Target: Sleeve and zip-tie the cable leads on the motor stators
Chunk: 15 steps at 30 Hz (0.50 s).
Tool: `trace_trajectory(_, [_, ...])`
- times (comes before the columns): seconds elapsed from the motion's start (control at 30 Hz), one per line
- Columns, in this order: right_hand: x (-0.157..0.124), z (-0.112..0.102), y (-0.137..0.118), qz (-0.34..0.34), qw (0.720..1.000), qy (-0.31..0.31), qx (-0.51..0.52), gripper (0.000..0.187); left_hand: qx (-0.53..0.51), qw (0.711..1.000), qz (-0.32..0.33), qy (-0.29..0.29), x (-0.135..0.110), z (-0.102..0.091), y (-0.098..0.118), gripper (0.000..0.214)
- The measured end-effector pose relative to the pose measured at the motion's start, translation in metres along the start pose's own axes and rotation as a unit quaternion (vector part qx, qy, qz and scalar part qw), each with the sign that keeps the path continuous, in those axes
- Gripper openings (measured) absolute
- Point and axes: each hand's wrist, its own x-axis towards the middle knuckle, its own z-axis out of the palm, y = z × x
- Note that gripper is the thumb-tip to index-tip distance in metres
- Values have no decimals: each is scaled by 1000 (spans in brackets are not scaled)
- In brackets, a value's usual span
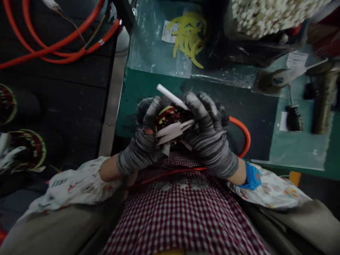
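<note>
Close to my body, at the table's near edge, is a round motor stator (168, 116) with dark red windings and a yellow-green rim. My left hand (145, 136) wears a grey striped glove and is closed around its left side. On the right side, my gloved right hand (211, 136) has its fingers curled in against the stator and its leads; the fingertips' exact hold is partly hidden. A white tube (171, 96) sticks out up-left from beside the right fingers. Several flat white sleeves (172, 131) lie across the stator's face between both hands.
Yellow sleeves (188, 35) lie on a clear plastic sheet (148, 53) atop the green table (135, 92). Behind stands a bundle of white tubes (273, 14). A dark-handled tool (294, 117) lies right. Orange cable (61, 46) coils at left, above more stators (28, 148).
</note>
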Motion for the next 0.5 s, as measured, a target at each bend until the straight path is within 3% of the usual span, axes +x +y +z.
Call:
trace_trajectory(0.1, [3, 6, 19, -19, 998, -26, 51, 74, 2, 999, 38, -15, 11, -5, 13, 100])
trace_trajectory(0.2, [6, 5, 39, -65, 982, -89, 151, 86, 7, 998, 34, -46, 17, -13, 15, 88])
trace_trajectory(0.37, [7, -3, 55, -44, 966, -150, 206, 96, 8, 995, 69, -76, 19, -18, 11, 96])
trace_trajectory(0.5, [2, -6, 59, -56, 966, -170, 185, 72, 24, 994, 55, -94, 18, -17, 13, 104])
